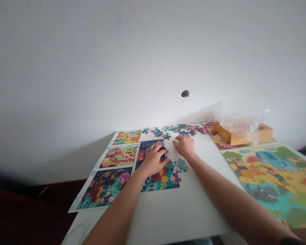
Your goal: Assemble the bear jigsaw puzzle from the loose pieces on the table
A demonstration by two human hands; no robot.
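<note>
A partly assembled jigsaw puzzle with a dark night-forest picture lies on the white table. My left hand rests on its upper part, fingers spread and palm down, hiding some of the picture. A white rabbit shows near the puzzle's uneven right edge. To the right of it, my right hand hovers over or touches the table, fingers bent and apart, with no piece visible in them. Loose puzzle pieces lie scattered just beyond that hand, along the back of the table.
At the left lies a reference sheet with several printed pictures. A finished animal puzzle covers the right side. Behind it, an orange box and a clear plastic bag sit on another farm puzzle. The wall stands behind the table.
</note>
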